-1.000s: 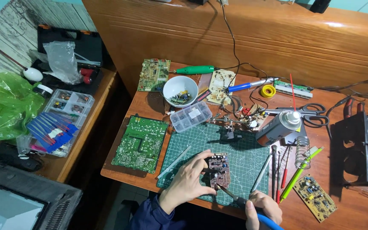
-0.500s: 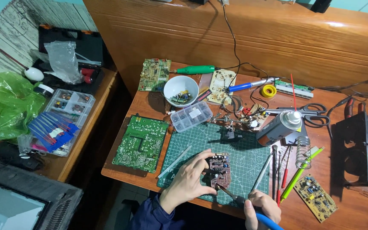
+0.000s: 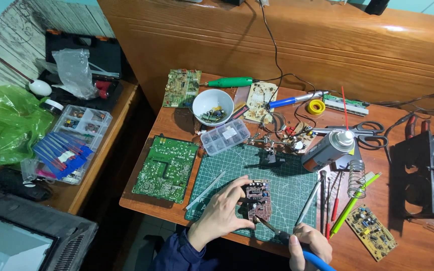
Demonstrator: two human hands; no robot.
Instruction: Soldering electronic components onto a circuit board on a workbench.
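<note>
soldering iron tip sits on the small board, hands almost unmoved

since the earlier frames hardly anything has shifted: both hands stay where they were on the green cutting mat (image 3: 277, 175), and the small brown circuit board (image 3: 258, 199) is still propped at the mat's near edge, in the middle of that edge.

the left hand (image 3: 224, 211) is clamped on the board's left side, fingers curled round it and holding it tilted up off the mat. the right hand (image 3: 310, 245), just off the mat's near right corner, is closed around the blue-handled soldering iron (image 3: 282, 235), whose tip reaches up to the board's lower edge and appears to touch it.

as a judgement, the soldering is under way and not finished: the iron is on the board, and whether a joint is made cannot be told at this size.

left of the mat lies a large green circuit board (image 3: 167, 168). beyond the mat's far edge stand a clear parts box (image 3: 225, 136) and a white bowl (image 3: 213, 106) of components. right of the mat lie a spray can (image 3: 327, 149), a coiled iron stand (image 3: 356, 178) and a small yellow board (image 3: 372, 232).
</note>
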